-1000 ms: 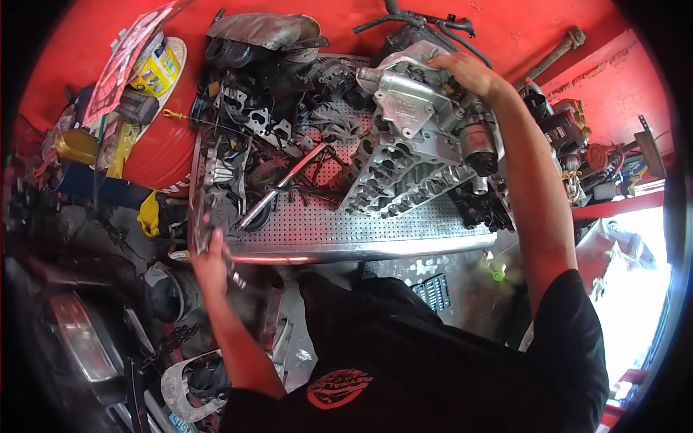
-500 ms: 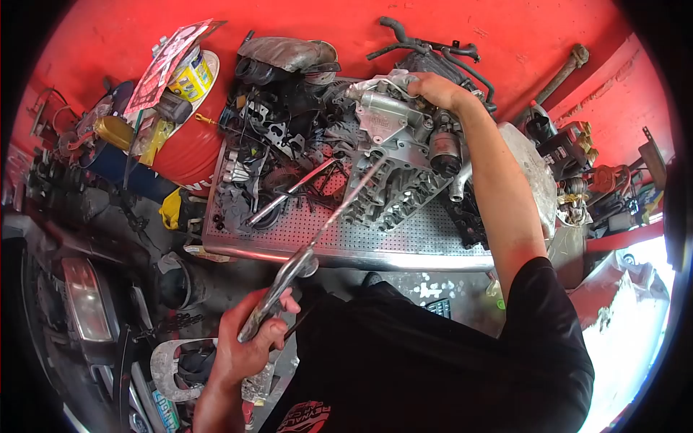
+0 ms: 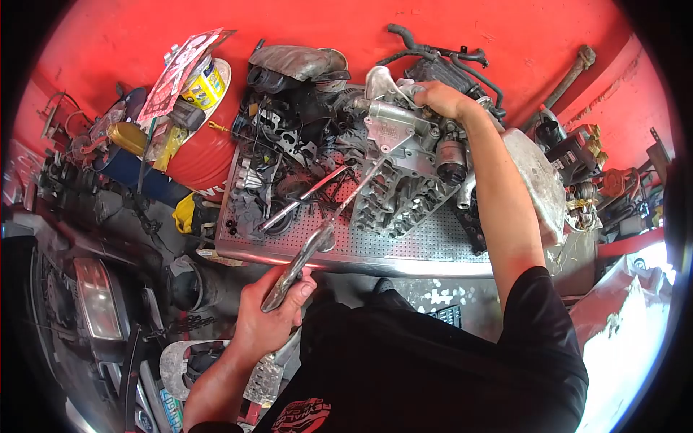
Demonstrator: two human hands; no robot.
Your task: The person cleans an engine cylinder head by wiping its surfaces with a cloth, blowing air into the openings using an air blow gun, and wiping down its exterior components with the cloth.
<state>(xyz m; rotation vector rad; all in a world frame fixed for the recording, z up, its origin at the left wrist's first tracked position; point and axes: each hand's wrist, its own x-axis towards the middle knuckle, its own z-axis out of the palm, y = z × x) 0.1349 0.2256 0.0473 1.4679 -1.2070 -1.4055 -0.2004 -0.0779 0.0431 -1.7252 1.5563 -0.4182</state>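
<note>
A long metal tool (image 3: 297,265), with a thick handle and a thin rod, is gripped in my left hand (image 3: 273,309) in front of the bench edge. Its thin end reaches up to the silver engine part (image 3: 393,128) on the perforated metal bench (image 3: 317,260). My right hand (image 3: 442,99) grips the top of that engine part; what its fingers close on is partly hidden. A cylindrical canister (image 3: 450,157) is fixed to the part's right side, and a ribbed metal casting (image 3: 404,198) lies below it.
Dark engine parts (image 3: 289,137) crowd the bench's left side. A red drum (image 3: 206,162) with a yellow-labelled bucket (image 3: 202,86) stands at the left. A car headlight (image 3: 99,299) is at lower left. A pale tank (image 3: 538,180) sits beyond my right forearm.
My left hand was empty-looking and blurred at the bench's left corner; now it holds the tool, pointed at the engine part. My right hand has stayed on the part, which sits slightly differently in view.
</note>
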